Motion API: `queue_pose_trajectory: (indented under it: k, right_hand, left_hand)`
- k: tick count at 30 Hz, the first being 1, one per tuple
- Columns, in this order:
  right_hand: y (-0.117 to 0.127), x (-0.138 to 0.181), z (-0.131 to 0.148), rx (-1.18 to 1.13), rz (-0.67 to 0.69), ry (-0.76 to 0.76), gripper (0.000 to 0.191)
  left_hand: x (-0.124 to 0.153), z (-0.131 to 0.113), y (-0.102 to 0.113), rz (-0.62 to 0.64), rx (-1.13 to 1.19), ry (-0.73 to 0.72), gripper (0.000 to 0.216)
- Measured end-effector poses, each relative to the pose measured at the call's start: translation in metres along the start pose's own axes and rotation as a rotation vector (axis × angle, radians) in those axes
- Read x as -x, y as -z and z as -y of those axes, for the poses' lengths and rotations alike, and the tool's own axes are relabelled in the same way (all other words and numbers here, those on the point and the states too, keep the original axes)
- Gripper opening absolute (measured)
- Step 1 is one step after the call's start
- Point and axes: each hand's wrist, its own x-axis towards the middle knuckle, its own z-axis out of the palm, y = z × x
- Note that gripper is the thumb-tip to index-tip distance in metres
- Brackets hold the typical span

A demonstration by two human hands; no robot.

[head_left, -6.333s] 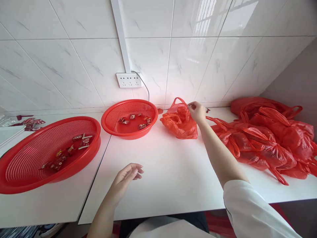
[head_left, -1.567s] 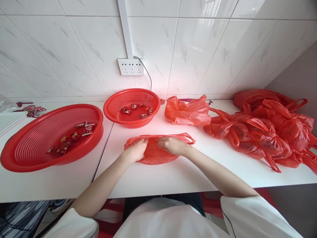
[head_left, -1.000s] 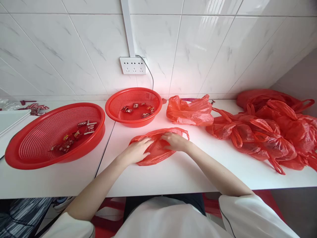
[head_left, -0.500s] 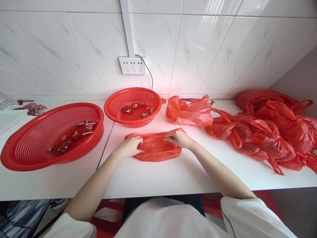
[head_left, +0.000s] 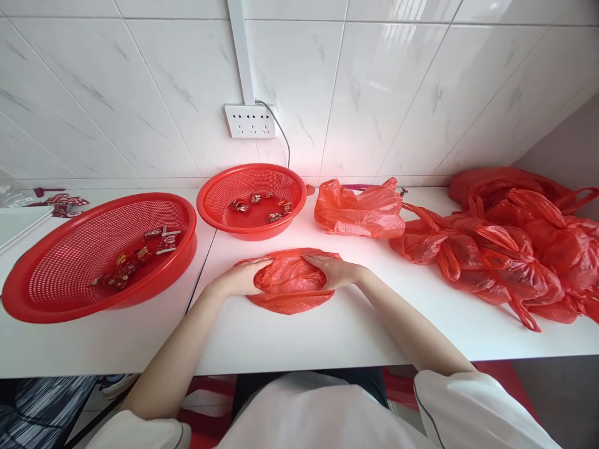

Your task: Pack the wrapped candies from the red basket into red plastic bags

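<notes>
A thin red plastic bag point(head_left: 291, 304) lies on the white table in front of me, its mouth spread into a wide oval. At the left side of that mouth is my left hand point(head_left: 243, 277), thumb and fingers stretched apart against the plastic. My right hand point(head_left: 339, 272) mirrors it on the right side, its fingers reaching into the bag and the thumb apart. Both hands push outward on the bag without closing round it. Only crumpled plastic shows inside the bag, and some fingertips are hidden by its folds.
A large red basket point(head_left: 60, 305) and a smaller red basket point(head_left: 253, 234) hold small wrapped packets. Another red bag point(head_left: 358, 215) stands behind my right hand. Several tied red bags point(head_left: 505, 262) are heaped at the right. A white socket strip point(head_left: 250, 121) is on the tiled wall.
The bag's mouth has widened from a flat, narrow shape to a rounded oval. Both hands have gone from bent fingers at the rim to stretched fingers pressing outward inside it.
</notes>
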Motion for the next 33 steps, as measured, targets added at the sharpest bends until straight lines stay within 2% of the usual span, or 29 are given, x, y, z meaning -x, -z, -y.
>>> queue_pose_trajectory:
  k: [3,5,7,9,10,12,15,17,21,25,29,33]
  right_hand:
    - [0.002,0.0,0.0,0.002,-0.016,0.006,0.114]
    - [0.004,0.001,0.003,0.021,-0.075,0.058,0.105]
    - [0.008,0.004,0.009,0.052,-0.204,0.147,0.076]
    - [0.013,0.009,0.02,0.081,-0.36,0.215,0.041]
    - [0.015,0.012,0.025,0.091,-0.435,0.238,0.031]
    - [0.016,0.017,0.037,0.096,-0.561,0.286,0.025]
    - [0.011,0.022,0.046,0.081,-0.695,0.354,0.022]
    - [0.005,0.022,0.046,0.067,-0.725,0.343,0.022]
    - [-0.004,0.021,0.035,0.071,-0.717,0.269,0.025]
    - [-0.004,0.021,0.026,0.087,-0.727,0.223,0.026]
    - [-0.004,0.022,0.027,0.066,-0.719,0.254,0.025]
    - [-0.005,0.019,0.033,0.068,-0.833,0.263,0.024]
  left_hand:
    - [-0.002,0.016,-0.002,-0.063,0.18,0.122,0.064]
    - [-0.005,0.022,0.0,-0.199,0.349,0.267,0.056]
    - [-0.01,0.023,0.004,-0.429,0.56,0.429,0.062]
    - [-0.016,0.02,0.012,-0.602,0.844,0.521,0.074]
    - [-0.019,0.018,0.016,-0.629,0.999,0.526,0.078]
    - [-0.026,0.015,0.023,-0.597,1.275,0.481,0.079]
    - [-0.035,0.018,0.028,-0.505,1.504,0.419,0.053]
    - [-0.039,0.022,0.025,-0.511,1.555,0.387,0.031]
    - [-0.043,0.027,0.004,-0.666,1.525,0.325,0.006]
    - [-0.044,0.018,-0.016,-0.688,1.496,0.253,0.01]
    - [-0.044,0.004,-0.021,-0.662,1.457,0.147,0.006]
    - [-0.043,-0.003,-0.025,-0.611,1.467,0.096,0.019]
